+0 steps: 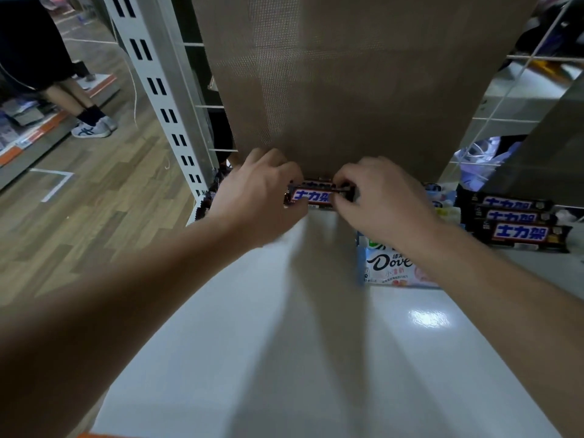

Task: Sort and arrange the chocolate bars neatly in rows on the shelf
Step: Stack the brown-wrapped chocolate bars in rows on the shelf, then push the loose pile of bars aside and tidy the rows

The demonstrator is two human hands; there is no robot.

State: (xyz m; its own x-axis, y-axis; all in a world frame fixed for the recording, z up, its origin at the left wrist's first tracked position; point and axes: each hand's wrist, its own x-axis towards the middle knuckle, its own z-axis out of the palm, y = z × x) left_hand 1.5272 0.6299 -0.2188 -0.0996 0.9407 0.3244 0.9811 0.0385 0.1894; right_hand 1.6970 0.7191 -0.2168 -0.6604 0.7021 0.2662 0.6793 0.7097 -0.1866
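We pinch a chocolate bar (313,196) at its ends, left hand (259,197) and right hand (384,202) fingers curled on it. Long axis runs left-right, label facing us, at shelf (221,327) back by the brown panel (331,90).

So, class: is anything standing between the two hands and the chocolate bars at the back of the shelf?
Nothing visible. The left hand and right hand grip the bars by their ends; the Dove pack lies aside, under the right forearm.

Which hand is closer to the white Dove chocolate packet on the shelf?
Right. The right hand pinches a brown-wrapped chocolate bar just beyond the white Dove packet; the left hand grips that bar's other end, farther left.
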